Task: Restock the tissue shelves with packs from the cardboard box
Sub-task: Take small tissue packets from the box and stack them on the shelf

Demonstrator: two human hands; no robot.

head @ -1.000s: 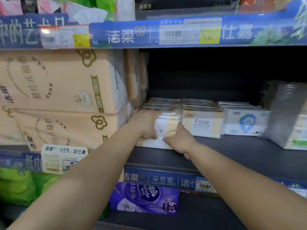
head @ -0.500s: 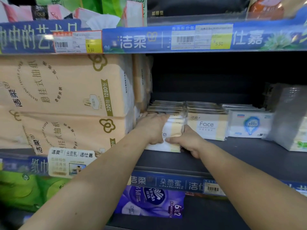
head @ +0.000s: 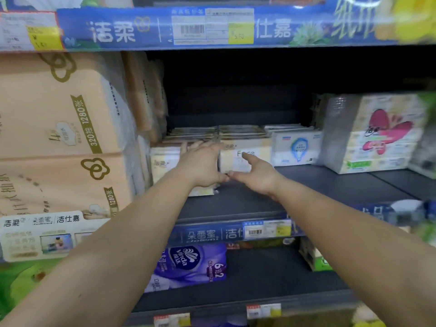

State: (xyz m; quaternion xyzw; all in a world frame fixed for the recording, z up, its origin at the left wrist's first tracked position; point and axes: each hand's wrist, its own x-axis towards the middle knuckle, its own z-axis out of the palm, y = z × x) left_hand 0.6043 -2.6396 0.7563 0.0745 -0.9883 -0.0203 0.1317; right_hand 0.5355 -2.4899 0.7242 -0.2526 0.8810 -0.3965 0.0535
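Tissue packs fill the left end of the middle shelf (head: 330,185): two large beige bundles (head: 59,109) stacked one on the other, reaching almost to the blue price strip (head: 212,27) of the shelf above. Just right of them, near the shelf's front edge, stands a small cream tissue pack (head: 165,161), the task's thing. The left hand (head: 200,166) lies over its right part with fingers straight and spread wide, palm pressed flat on the pack's front and top; it curls round nothing. More packs of the same kind are lined up behind it toward the back of the shelf.

Touching that pack on the right is a second cream pack marked "Face" (head: 245,156). The right hand (head: 257,175) is in front of its lower right corner, fingers relaxed and loosely spread, thumb pointing left and almost meeting the left hand's thumb. Whether the fingertips touch the pack cannot be told; it grips nothing.

Next along the shelf stands a white pack with a blue drop emblem (head: 297,147), touching the "Face" pack. Further right, near the shelf's right end, a bigger bundle with a red flower print (head: 377,135) stands at a slight angle.

On the lower shelf, beneath the arms, a purple Vinda pack (head: 188,265) lies at the left, and a small green-and-white pack (head: 313,258) stands further right.
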